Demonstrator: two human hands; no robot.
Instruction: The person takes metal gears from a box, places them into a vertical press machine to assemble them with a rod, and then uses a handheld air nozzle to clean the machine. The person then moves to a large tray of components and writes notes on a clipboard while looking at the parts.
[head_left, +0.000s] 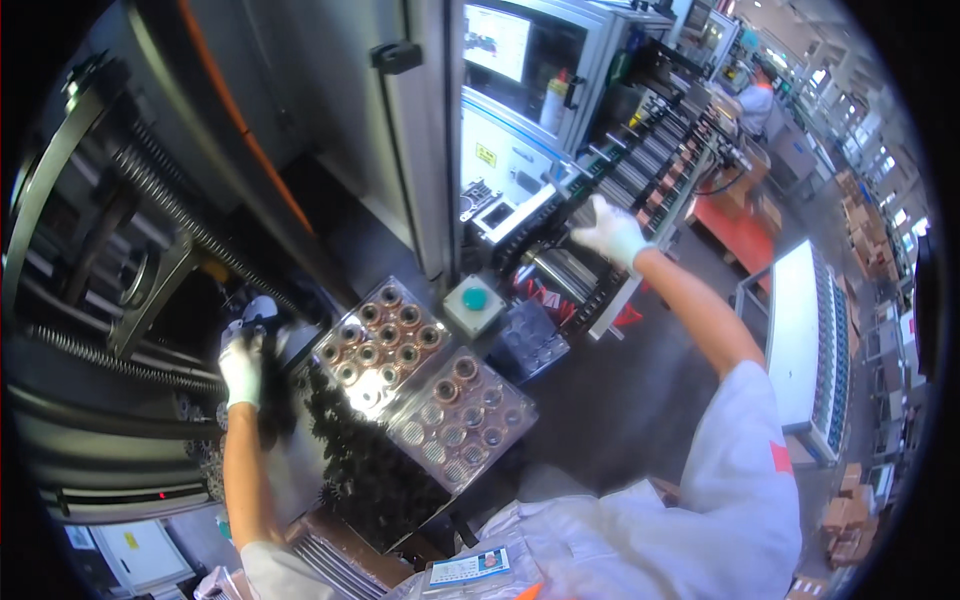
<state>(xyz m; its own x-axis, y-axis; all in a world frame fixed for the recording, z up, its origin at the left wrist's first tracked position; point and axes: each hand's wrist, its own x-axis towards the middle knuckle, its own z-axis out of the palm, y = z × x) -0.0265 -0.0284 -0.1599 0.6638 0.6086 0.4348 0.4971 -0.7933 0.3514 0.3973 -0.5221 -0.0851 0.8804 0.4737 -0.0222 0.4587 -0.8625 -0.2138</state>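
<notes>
My left hand [240, 370], in a white glove, reaches into the machine at the left. Its fingertips meet a dark fitting beside a shiny, rounded metal piece [261, 307]; shadow hides whether they grip anything. Off to the right, my right hand [612, 235], also gloved in white, is stretched over the near end of a roller conveyor [635, 175]. Thumb and forefinger stand apart there, and no object shows between them. Between my arms lie two clear plastic trays: the far one [408, 327] carries copper-coloured ring parts, and the nearer one [520, 408] has a few in its round pockets.
A grey box with a green push button [474, 299] stands beyond the trays. Dark toothed parts [365, 455] lie left of them. Coil springs [165, 190] and bars flank my left arm. A metal post [425, 150] rises ahead. A person [755, 105] stands far off by the conveyor.
</notes>
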